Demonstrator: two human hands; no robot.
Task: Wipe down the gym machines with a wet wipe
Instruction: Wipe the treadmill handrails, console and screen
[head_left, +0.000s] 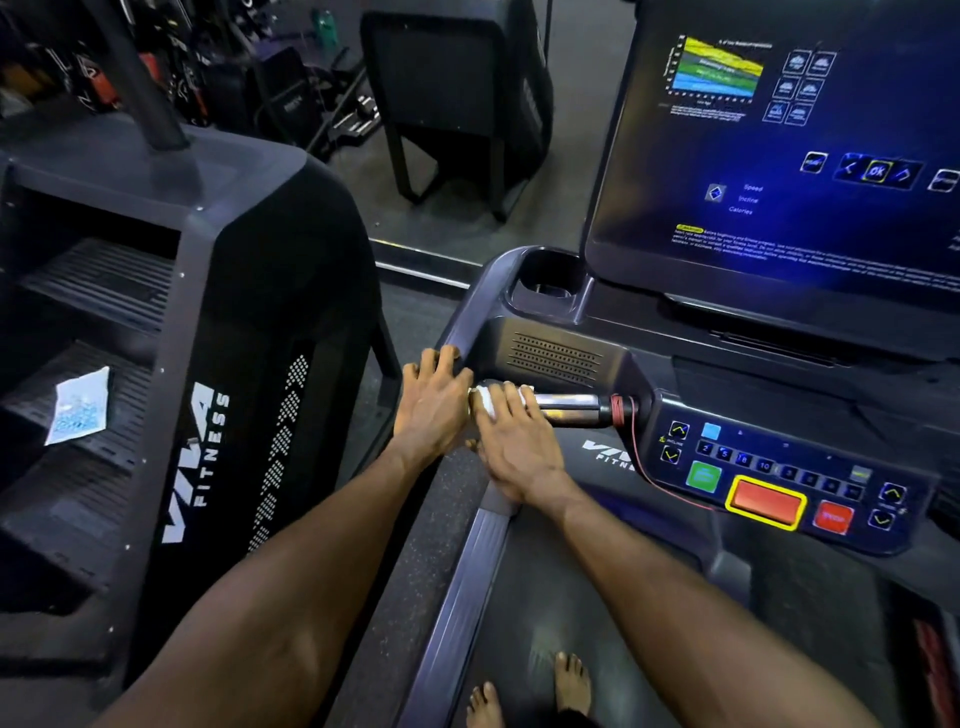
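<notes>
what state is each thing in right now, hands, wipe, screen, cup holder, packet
left hand: open, fingers resting on the treadmill's side rail
right hand: pressing the wipe onto the metal grip bar
wipe: bunched around the bar, under the fingers
screen: lit, showing a menu
cup holder: looks empty
packet: lying flat on a step of the machine to the left

A dark speckled floor (415, 561) carries two black gym machines side by side: a stair climber (249, 364) and a treadmill (571, 597). A wipes packet (78, 408) lies flat on one ribbed step (124, 436). Two bare feet (530, 691) stand on the treadmill belt (649, 649).
</notes>
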